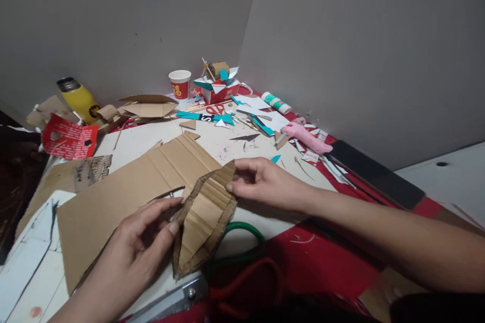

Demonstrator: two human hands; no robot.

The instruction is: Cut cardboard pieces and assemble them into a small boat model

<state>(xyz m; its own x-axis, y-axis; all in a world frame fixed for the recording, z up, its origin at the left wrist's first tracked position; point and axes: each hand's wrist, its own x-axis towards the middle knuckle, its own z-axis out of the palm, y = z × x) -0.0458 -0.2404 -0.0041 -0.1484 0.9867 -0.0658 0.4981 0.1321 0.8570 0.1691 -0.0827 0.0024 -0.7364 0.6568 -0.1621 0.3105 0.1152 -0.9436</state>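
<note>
A leaf-shaped cardboard piece (206, 212) with ragged, layered edges is held up between my two hands. My right hand (265, 179) pinches its upper right tip with thumb and finger. At its left edge, my left hand (142, 242) grips with thumb and fingertips. A large cardboard sheet (125, 202), creased and cut along one side, lies under and beyond my left hand. Below the leaf-shaped piece are large scissors, with a green handle loop (257, 237), a red handle loop (276, 272) and a metal blade (166, 305); the piece partly covers them.
At the back stand a yellow bottle (79, 101), a paper cup (180, 86) and a paper-and-cardboard model (220, 83). Small red scissors (215, 109), a glue tube (276, 102), a pink-handled tool (308, 139) and paper scraps lie around. A black phone-like slab (379, 174) rests at right.
</note>
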